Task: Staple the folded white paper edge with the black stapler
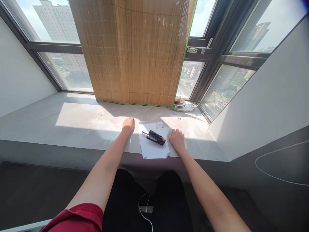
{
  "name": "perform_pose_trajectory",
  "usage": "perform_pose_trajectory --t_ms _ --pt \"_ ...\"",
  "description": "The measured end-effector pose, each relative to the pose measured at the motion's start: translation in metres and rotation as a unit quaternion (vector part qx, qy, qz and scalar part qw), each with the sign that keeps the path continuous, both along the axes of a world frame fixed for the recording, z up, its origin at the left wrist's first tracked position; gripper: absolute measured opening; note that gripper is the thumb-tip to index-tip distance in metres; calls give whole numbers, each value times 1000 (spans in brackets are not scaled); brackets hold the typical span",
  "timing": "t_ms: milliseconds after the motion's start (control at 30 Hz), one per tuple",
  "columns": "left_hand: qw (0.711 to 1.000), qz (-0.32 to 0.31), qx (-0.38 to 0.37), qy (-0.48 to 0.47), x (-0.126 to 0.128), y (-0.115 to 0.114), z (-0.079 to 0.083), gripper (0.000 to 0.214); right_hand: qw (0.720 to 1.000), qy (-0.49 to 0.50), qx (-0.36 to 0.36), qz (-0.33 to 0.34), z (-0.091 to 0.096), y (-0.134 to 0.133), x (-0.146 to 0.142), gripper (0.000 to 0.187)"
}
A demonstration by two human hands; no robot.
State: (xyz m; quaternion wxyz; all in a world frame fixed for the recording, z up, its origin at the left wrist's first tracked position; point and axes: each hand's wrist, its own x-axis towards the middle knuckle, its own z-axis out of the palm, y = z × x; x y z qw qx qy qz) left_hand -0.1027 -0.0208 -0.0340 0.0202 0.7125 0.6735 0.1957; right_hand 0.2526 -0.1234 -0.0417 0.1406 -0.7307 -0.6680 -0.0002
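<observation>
A black stapler (156, 138) with an orange part at its right end lies on white paper (152, 152) on the windowsill. Its left end is spread apart, with a metallic strip showing. My left hand (128, 125) rests on the sill just left of the paper, its fingers curled into a fist. To the right of the paper, my right hand (177, 139) also rests closed on the sill, knuckles forward. Neither hand touches the stapler. A small printed pattern shows near the paper's top right corner, and the paper's lower edge reaches the sill's front edge.
A bamboo blind (137, 58) hangs before the window down to the sill (53, 129). Several stacked round discs (184, 105) sit by its lower right corner. A white cable (145, 217) runs between my legs. A pale cord (270, 174) curves at the right.
</observation>
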Motion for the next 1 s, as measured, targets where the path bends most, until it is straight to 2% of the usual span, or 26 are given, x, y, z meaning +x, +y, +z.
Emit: perform_pose_trajectory --t_ms 200,367,500,633,700,767,833,900,1000 --pt "997 55 56 10 10 -41 -4 29 1000 2 1 10 0 -1 2 28" --pt "988 21 143 -60 27 -80 -10 37 997 37 43 49 3 -2 1 31" --pt "979 -11 184 -89 37 -91 -9 30 989 77 90 85 3 -3 2 35" --pt "981 -49 165 -94 40 -93 -2 23 977 206 63 9 -1 -3 3 53" --pt "984 -69 143 -82 40 -95 0 26 957 285 42 -21 -3 -4 1 63" --pt "985 -81 125 -87 40 -96 2 28 933 354 69 -19 -4 -8 -4 66" --pt "984 -102 107 -103 40 -96 2 29 901 414 130 13 -3 -14 -11 65" --pt "980 -143 85 -109 39 -95 2 26 879 438 162 91 -1 -21 -20 61" --pt "974 -193 65 -103 38 -92 2 15 885 379 137 231 4 -31 -31 45"
